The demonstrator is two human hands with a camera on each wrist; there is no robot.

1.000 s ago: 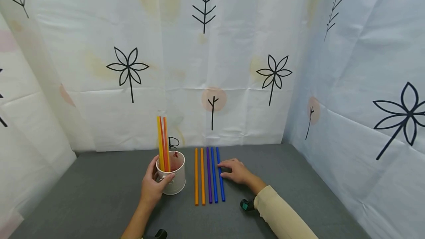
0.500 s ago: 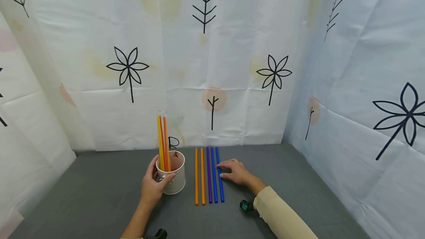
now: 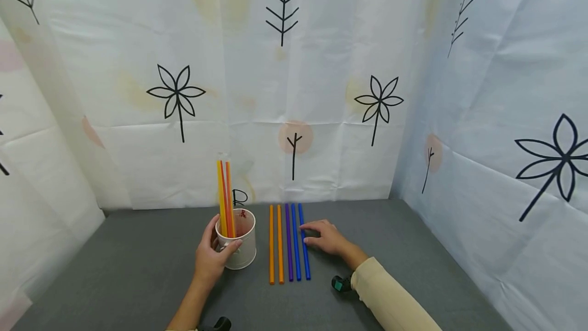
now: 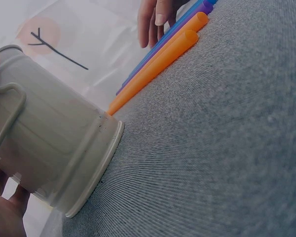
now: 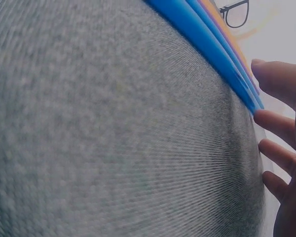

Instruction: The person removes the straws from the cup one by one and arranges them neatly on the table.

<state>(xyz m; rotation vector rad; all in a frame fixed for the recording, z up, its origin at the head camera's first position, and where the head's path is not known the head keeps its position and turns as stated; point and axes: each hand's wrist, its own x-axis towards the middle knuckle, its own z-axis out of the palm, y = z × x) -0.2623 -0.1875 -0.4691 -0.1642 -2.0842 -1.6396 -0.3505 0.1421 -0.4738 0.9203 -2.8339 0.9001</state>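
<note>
My left hand (image 3: 210,259) grips the side of a pale mug (image 3: 245,249), its thumb near the handle. The mug's base is on the table in the left wrist view. Yellow, red and orange straws (image 3: 226,198) lean upright inside it. To its right, two orange straws (image 3: 272,244), one purple straw (image 3: 289,244) and two blue straws (image 3: 296,244) lie side by side. My right hand (image 3: 328,238) has its fingertips right at the outermost blue straw (image 3: 307,264); its fingers (image 5: 274,123) are loosely bent and spread, gripping nothing.
A grey cloth-covered table (image 3: 138,269) lies beneath everything. Behind it and along both sides hang white patterned curtains (image 3: 321,65). A black wrist device (image 3: 341,284) sits below my right wrist, beside the beige sleeve (image 3: 386,290).
The outermost blue straw has shifted very slightly left along with my right fingertips. My left hand and the mug stay in place.
</note>
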